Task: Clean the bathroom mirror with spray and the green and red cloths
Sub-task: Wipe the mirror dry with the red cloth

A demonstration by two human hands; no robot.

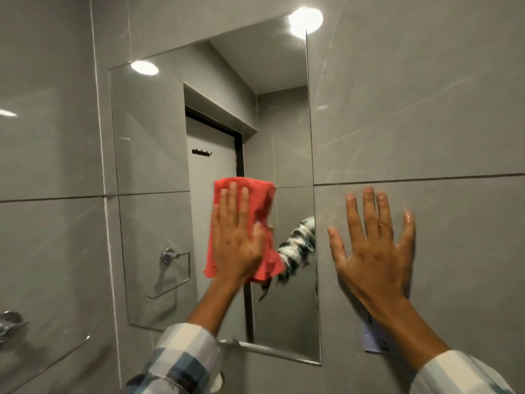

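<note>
A frameless rectangular mirror [159, 166] hangs on the grey tiled wall. My left hand [237, 237] presses a red cloth [262, 200] flat against the lower middle of the glass, fingers spread and pointing up. My right hand [375, 245] lies flat and open on the tile just right of the mirror's edge, holding nothing. The mirror reflects a checked sleeve beside the cloth. No green cloth or spray bottle is in view.
A glass shelf [42, 362] with a chrome bracket [8, 322] juts out at the lower left. A white wall socket [372, 336] sits below my right wrist. The mirror reflects a door, a hook rail and a chrome towel ring.
</note>
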